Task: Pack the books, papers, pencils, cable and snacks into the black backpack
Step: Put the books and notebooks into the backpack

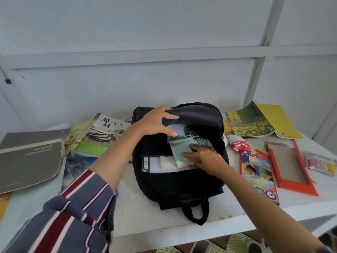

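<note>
The black backpack [180, 183] lies open in the middle of the white table [145, 216]. My left hand [155, 121] grips the raised upper flap of the bag and holds it up. My right hand [202, 157] holds a green book [184, 141] by its lower edge, half inside the opening. White papers [164, 164] and another book's spine [145, 164] show inside the bag. A box of coloured pencils [259, 172] lies right of the bag, with a red-and-white snack pack [238, 144] above it.
Left of the bag lie a grey book [31, 157] and several magazines [102, 136]. At the back right sits a yellow-flower book [255, 121] on a yellow folder. An orange cardboard frame [290, 161] and a small clear packet [321, 162] lie at the right. A wall stands behind.
</note>
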### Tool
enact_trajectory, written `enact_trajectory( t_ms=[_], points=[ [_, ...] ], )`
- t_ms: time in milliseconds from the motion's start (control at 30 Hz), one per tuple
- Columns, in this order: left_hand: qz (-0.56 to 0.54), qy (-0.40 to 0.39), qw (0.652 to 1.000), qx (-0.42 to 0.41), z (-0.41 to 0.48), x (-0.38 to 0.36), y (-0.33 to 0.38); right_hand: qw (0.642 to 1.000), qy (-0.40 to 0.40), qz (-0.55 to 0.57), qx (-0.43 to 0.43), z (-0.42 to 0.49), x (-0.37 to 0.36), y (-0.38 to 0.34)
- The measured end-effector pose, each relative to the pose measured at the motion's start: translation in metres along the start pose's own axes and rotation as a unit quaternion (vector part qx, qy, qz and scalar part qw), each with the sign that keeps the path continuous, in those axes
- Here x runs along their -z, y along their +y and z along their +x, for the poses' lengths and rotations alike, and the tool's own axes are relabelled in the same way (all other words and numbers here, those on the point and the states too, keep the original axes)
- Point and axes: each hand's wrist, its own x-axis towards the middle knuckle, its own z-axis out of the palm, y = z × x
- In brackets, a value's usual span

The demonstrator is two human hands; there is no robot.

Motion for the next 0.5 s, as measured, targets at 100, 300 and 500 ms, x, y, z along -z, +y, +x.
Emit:
enact_trajectory(
  t_ms=[100, 300, 500],
  points=[
    [-0.006, 0.001, 1.0, 0.003, 0.001, -0.001, 0.001, 1.0, 0.006, 0.014, -0.006, 0.019, 0.003, 0.0],
    [-0.037, -0.006, 0.999, 0.012, 0.002, 0.001, -0.002, 0.996, 0.044, 0.081, -0.019, 0.037, 0.004, 0.008],
    [-0.04, -0.005, 0.999, 0.008, 0.004, 0.002, -0.003, 0.996, 0.059, 0.069, -0.014, 0.04, -0.004, 0.013]
  ],
)
